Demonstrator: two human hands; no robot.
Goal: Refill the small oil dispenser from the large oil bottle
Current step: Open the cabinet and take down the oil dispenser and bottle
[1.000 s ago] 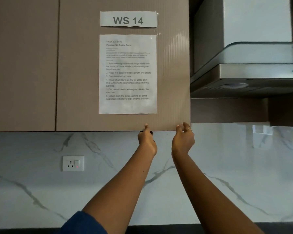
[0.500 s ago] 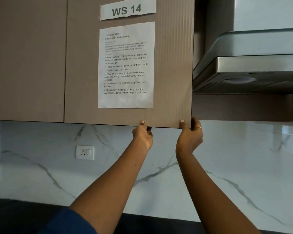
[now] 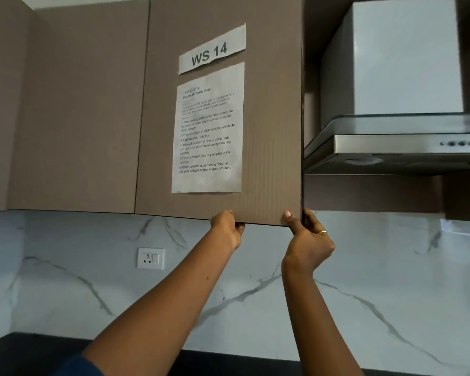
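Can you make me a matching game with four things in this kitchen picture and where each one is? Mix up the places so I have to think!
Things
1. WS 14 label
2. wall socket
3. ring
4. cooker hood

Places
A. on the marble wall
B. on a finger of the right hand
C. on the cabinet door, above the printed sheet
D. to the right of the cabinet door

Pairs: 1-C, 2-A, 3-B, 4-D

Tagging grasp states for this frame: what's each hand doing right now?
Left hand: closed, gripping the bottom edge of the cabinet door.
Right hand: closed, gripping the same door's bottom right corner.
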